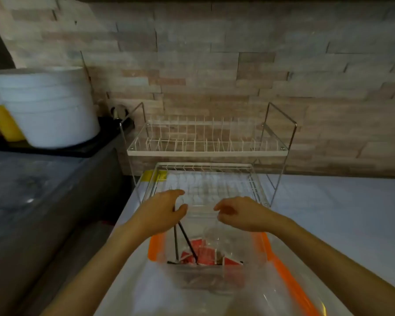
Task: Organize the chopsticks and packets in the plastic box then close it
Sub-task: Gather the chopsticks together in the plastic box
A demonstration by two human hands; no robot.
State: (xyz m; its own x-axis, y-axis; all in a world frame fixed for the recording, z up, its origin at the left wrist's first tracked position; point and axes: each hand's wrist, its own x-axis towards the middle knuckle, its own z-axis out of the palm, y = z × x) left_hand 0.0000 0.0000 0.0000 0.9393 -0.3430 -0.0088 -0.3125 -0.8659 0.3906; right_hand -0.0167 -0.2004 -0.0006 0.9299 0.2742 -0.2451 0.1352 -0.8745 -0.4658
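Observation:
A clear plastic box (pixel 203 278) with orange trim (pixel 285 270) stands on the white counter right below me. Several red packets (pixel 202 253) lie at its bottom. Two black chopsticks (pixel 184 238) stand slanted inside the box, tips down among the packets, and their upper ends run up under my left hand (pixel 161 212), which grips them over the box's far left rim. My right hand (pixel 240 213) hovers over the far right rim, fingers loosely curled and apart, with nothing visible in it. The image is blurred, so the box's lid cannot be made out separately.
A clear two-tier dish rack (pixel 205 147) stands just behind the box against the brick wall. A white bucket (pixel 48 106) sits on a dark stand at the left, above a dark grey lower surface (pixel 32 201). White counter (pixel 340 213) extends to the right.

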